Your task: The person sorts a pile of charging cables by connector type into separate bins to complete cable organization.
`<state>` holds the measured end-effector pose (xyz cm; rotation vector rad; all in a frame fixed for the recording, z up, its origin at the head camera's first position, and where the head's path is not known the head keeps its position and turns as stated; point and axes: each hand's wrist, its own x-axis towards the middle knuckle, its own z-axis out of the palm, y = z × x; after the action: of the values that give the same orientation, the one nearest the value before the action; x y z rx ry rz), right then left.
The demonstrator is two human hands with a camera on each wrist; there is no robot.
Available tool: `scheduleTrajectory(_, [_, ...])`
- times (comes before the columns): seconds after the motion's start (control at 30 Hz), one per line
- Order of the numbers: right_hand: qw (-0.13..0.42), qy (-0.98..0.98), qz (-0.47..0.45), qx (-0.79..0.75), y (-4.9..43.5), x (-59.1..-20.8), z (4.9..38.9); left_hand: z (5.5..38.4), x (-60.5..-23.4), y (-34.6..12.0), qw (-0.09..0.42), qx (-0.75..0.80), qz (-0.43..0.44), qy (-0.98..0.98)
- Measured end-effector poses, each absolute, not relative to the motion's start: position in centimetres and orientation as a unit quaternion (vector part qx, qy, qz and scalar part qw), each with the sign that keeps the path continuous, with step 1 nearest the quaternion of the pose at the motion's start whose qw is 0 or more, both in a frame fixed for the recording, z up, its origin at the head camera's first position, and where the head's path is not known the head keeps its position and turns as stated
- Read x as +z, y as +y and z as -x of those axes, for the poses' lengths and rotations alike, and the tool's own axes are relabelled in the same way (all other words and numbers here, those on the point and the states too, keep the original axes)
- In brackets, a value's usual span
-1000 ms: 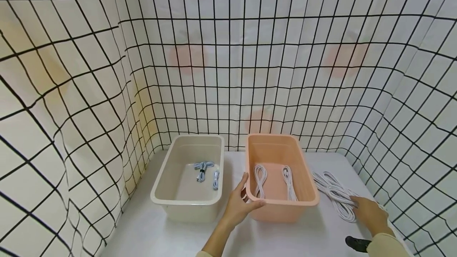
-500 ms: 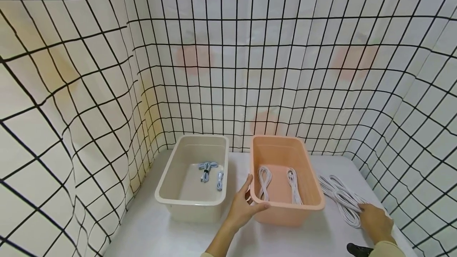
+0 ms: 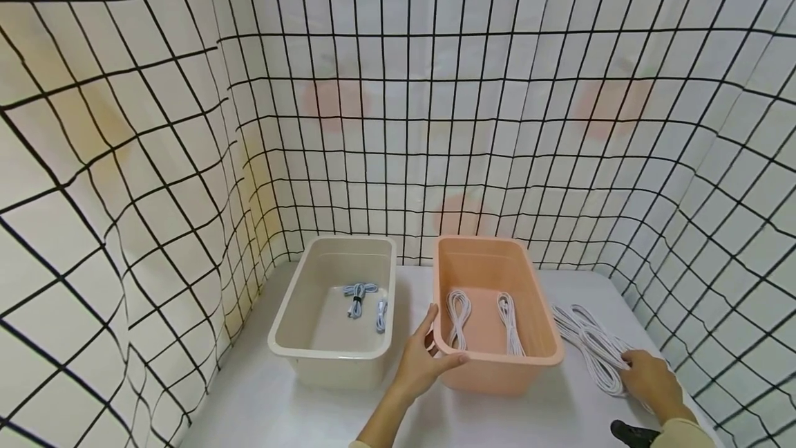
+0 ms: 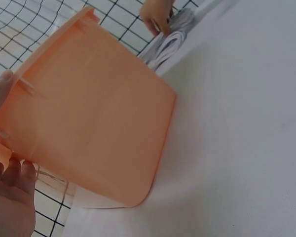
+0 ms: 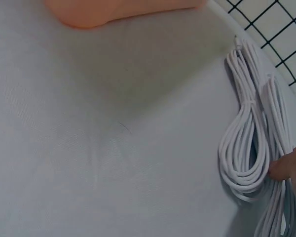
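My left hand [image 3: 418, 364] grips the near left corner of an orange plastic bin [image 3: 497, 370], thumb along the front rim and fingers at the left side. Inside the bin lie two coiled white cables, one at the left [image 3: 459, 316] and one nearer the middle [image 3: 510, 323]. To the right of the bin, my right hand [image 3: 651, 380] pinches a white cable bundle [image 5: 276, 113] in a small pile on the table. Another looped white cable [image 5: 242, 148] lies beside the thumb in the right wrist view. My other right fingers are mostly hidden there.
Left of the orange bin stands a cream bin [image 3: 329, 364] holding two light blue cable bundles [image 3: 357, 299]. Black grid netting [image 3: 398, 123] over pale cloth encloses the back and both sides of the white table [image 3: 460, 420].
The head view shifts slightly. My right hand stays at the white cables with its wrist turned a little, and a cable strand now shows below it. My left hand keeps its place on the bin.
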<state>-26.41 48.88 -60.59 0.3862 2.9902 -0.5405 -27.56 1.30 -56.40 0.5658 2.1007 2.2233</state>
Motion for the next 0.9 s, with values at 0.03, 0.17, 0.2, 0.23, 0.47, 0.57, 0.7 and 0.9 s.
scheduleTrajectory(0.03, [0.04,0.977,-0.118,-0.174,48.9,-60.4,26.3,27.5,-56.4,1.3,0.015,0.714,-0.183,0.676])
scheduleTrajectory(0.17, [0.035,0.979,-0.093,-0.175,48.9,-59.7,26.4,27.5,-56.4,1.2,0.009,0.71,-0.188,0.679])
scheduleTrajectory(0.2, [0.033,0.98,-0.088,-0.178,48.9,-59.5,26.4,27.6,-56.4,1.2,0.01,0.71,-0.186,0.68])
scheduleTrajectory(0.23, [0.031,0.979,-0.084,-0.182,48.8,-59.4,26.4,27.6,-56.4,1.2,0.011,0.71,-0.184,0.68])
scheduleTrajectory(0.47, [-0.003,0.977,-0.058,-0.206,48.7,-58.3,26.6,27.4,-56.4,1.2,0.009,0.71,-0.189,0.678])
scheduleTrajectory(0.57, [-0.024,0.977,-0.047,-0.209,48.7,-57.5,26.7,27.3,-56.4,1.3,0.008,0.708,-0.19,0.68])
scheduleTrajectory(0.7, [-0.043,0.977,-0.03,-0.208,48.4,-56.1,26.8,27.4,-56.5,1.3,0.008,0.709,-0.186,0.68])
scheduleTrajectory(0.9, [-0.058,0.979,0.001,-0.193,47.5,-53.6,26.7,27.5,-56.5,1.3,0.014,0.706,-0.176,0.686])
